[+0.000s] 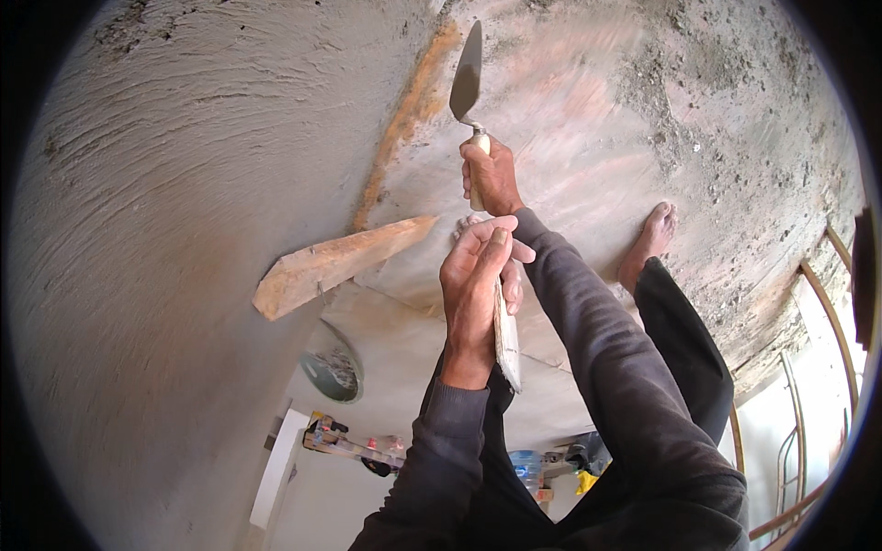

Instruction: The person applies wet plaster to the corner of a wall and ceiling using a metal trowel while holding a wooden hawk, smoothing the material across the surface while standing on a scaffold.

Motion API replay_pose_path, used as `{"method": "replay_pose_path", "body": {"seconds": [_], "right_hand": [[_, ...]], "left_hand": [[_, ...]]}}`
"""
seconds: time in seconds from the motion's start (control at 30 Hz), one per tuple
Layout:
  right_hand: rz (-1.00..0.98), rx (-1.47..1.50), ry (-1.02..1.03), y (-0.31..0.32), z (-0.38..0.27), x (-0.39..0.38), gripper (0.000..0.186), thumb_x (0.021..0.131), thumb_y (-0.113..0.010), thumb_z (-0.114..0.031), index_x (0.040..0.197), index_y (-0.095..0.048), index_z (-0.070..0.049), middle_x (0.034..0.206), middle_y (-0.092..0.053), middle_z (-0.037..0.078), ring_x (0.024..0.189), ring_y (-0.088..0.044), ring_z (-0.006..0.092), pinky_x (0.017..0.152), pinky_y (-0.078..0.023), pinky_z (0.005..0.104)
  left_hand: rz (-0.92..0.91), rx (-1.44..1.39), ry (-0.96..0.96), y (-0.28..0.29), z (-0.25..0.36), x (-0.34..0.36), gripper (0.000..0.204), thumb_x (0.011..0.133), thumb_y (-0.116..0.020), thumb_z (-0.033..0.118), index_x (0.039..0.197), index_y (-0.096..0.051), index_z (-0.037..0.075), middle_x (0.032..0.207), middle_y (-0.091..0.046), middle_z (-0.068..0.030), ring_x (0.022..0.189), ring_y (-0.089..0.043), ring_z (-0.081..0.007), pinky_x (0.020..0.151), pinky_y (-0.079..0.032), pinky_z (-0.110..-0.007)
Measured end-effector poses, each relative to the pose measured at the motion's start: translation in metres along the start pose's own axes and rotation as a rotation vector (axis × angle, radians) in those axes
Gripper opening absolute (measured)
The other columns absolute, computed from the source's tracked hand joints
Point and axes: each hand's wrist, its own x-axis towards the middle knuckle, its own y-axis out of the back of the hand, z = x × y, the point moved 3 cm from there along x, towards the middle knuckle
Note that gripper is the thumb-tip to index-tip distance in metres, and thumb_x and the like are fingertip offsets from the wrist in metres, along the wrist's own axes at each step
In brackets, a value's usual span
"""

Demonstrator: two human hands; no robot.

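My right hand (494, 179) is wrapped round the pale handle of a pointed trowel (467, 78). The trowel's grey blade points away from me, in front of the pinkish, patchy plaster. Nearer to me, my left hand (475, 285) grips a flat whitish board (506, 344) that shows almost edge-on. Thumb and fingers of that hand sit round the board's upper end, close to my right wrist. How the far side of the board looks is hidden.
A rough wooden plank (340, 262) juts out by the grey plastered wall (165, 230) at left. Below it stands a greenish bucket (335, 372) with greyish material inside. My bare foot (650, 241) shows at right. Several bottles and tools lie low down; curved bars (831, 321) rise at far right.
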Motion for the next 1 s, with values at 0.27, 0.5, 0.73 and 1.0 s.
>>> {"method": "replay_pose_path", "body": {"seconds": [0.27, 0.5, 0.73, 1.0], "right_hand": [[0.076, 0.088, 0.260, -0.046, -0.008, 0.020, 0.018, 0.086, -0.053, -0.021, 0.084, -0.050, -0.003, 0.058, -0.050, 0.006, 0.044, -0.049, 0.0142, 0.038, -0.042, 0.0310], [0.101, -0.002, 0.001, -0.055, 0.016, 0.046, 0.022, 0.085, -0.054, -0.022, 0.084, -0.052, 0.000, 0.058, -0.052, 0.007, 0.042, -0.051, 0.0165, 0.037, -0.042, 0.0319], [0.038, 0.042, 0.048, -0.053, 0.018, 0.055, 0.022, 0.086, -0.053, -0.023, 0.084, -0.052, -0.001, 0.058, -0.052, 0.007, 0.043, -0.050, 0.0176, 0.038, -0.042, 0.0340], [0.141, 0.119, 0.105, -0.061, 0.012, 0.041, 0.025, 0.085, -0.054, -0.025, 0.081, -0.052, -0.001, 0.059, -0.052, 0.008, 0.043, -0.050, 0.0176, 0.037, -0.042, 0.0346]], "left_hand": [[0.014, 0.075, -0.003, 0.009, 0.017, -0.008, 0.027, 0.098, -0.052, 0.020, 0.112, -0.055, -0.003, 0.084, -0.062, -0.0115, 0.051, -0.045, -0.0040, 0.042, -0.038, -0.019], [-0.005, 0.068, 0.004, 0.014, 0.019, -0.007, 0.027, 0.098, -0.053, 0.020, 0.113, -0.055, -0.002, 0.085, -0.062, -0.0108, 0.052, -0.046, -0.0039, 0.043, -0.039, -0.019], [-0.031, 0.056, 0.003, 0.013, 0.019, -0.005, 0.026, 0.098, -0.052, 0.019, 0.113, -0.055, -0.002, 0.085, -0.062, -0.0109, 0.051, -0.046, -0.0039, 0.043, -0.039, -0.019], [-0.038, 0.062, 0.005, 0.015, 0.020, -0.005, 0.027, 0.098, -0.052, 0.020, 0.113, -0.055, -0.002, 0.086, -0.062, -0.0109, 0.051, -0.045, -0.0037, 0.043, -0.039, -0.019]]}}
